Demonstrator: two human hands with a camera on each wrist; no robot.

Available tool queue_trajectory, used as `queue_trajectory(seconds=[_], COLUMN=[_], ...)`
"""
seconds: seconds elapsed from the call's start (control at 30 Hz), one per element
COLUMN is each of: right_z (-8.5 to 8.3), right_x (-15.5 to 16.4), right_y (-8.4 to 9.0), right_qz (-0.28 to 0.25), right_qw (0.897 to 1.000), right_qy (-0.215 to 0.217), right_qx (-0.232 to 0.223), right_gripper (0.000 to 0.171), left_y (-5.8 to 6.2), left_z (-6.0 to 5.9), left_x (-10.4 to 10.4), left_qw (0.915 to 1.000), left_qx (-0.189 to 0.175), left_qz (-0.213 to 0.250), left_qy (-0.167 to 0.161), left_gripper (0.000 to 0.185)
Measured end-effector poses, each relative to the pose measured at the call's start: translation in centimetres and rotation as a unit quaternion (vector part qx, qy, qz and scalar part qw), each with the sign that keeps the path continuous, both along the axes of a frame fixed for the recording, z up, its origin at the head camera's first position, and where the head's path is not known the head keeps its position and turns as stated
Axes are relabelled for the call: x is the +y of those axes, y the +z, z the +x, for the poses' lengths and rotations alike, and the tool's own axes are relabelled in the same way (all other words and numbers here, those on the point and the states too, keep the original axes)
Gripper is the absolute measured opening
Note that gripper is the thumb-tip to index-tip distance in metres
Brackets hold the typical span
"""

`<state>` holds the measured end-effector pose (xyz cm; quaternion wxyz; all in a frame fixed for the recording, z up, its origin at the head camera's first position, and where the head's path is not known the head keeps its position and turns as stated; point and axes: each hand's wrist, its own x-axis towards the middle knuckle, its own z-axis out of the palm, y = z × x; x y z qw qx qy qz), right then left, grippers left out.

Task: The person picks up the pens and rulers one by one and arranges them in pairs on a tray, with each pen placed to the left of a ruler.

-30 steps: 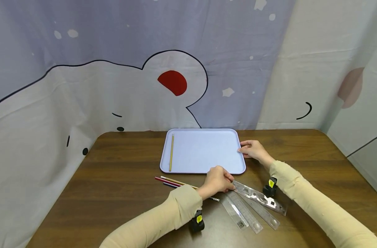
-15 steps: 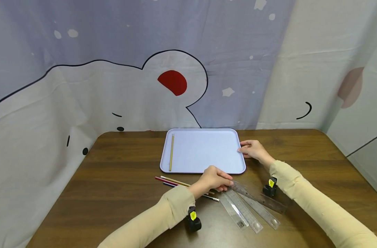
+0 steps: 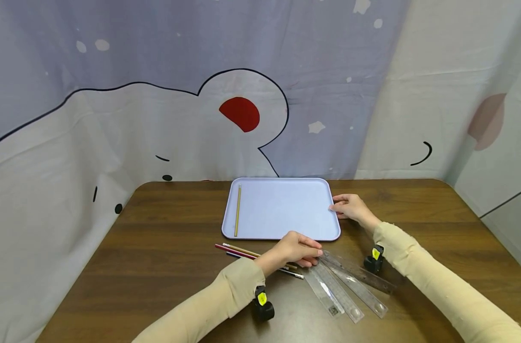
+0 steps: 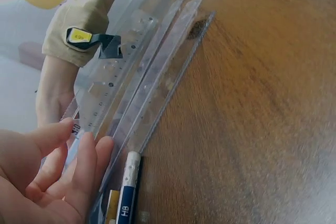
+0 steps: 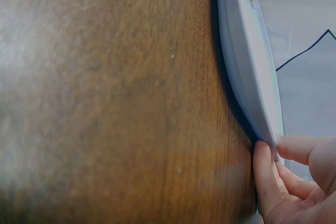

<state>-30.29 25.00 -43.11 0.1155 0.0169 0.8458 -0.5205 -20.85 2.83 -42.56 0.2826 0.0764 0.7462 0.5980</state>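
Left hand [image 3: 295, 249] rests on the worktop [image 3: 157, 267], fingers [image 4: 86, 163] straight and touching the near ends of clear rulers [image 3: 350, 286], pencils [image 3: 243, 251] just beneath. Right hand [image 3: 349, 207] pinches the tray [image 3: 282, 209] edge

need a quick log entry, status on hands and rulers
Left hand fingertips on the rulers, no clear grip. Right hand holds the tray edge. One pencil in tray, more pencils under the left hand.

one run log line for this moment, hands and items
left hand: touching clear plastic rulers | right hand: holding pale blue rectangular tray edge | yellow pencil: in tray | brown wooden table
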Motion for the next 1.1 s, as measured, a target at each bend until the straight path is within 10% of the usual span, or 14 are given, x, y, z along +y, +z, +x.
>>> queue_trajectory(seconds=[1.1], right_z=[0.0], right_x=[0.0], right_y=[-0.1], right_qz=[-0.009], right_qw=[1.0], right_qy=[-0.008], right_qx=[0.001], right_gripper=[0.05], left_y=[-1.5], left_z=[-0.2], left_x=[0.4], left_qw=[0.9746], left_qx=[-0.106], left_qz=[0.187], left_qy=[0.064], left_gripper=[0.034])
